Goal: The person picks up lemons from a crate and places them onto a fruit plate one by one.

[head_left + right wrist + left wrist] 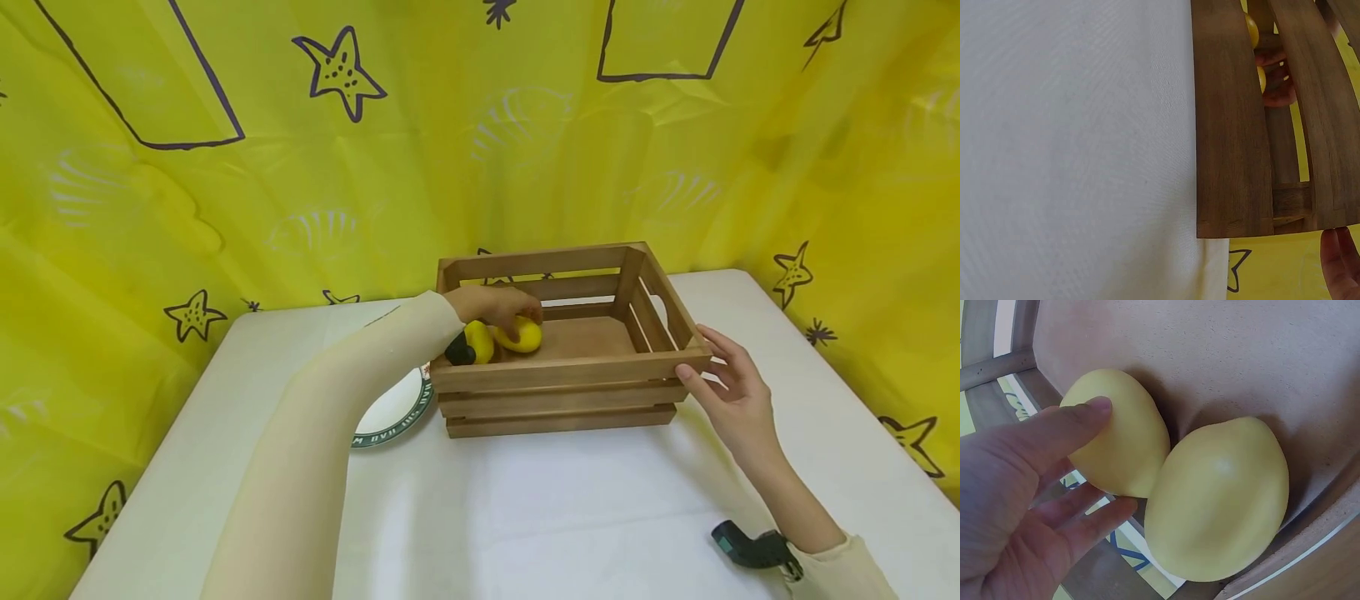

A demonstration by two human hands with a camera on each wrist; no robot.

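Observation:
A slatted wooden crate stands on the white table, with two lemons inside at its left end. My left hand reaches in over the crate's left side and holds one lemon between thumb and fingers, close over the crate floor. The other lemon lies right against it; in the head view this second lemon is partly covered by the black wrist camera. At the crate's front right corner, my right hand grips the wood, thumb on the front and fingers at the right end.
A white plate with a green lettered rim lies left of the crate, partly hidden by my left forearm. Behind the table hangs a yellow curtain with starfish drawings. A black camera sits on my right wrist.

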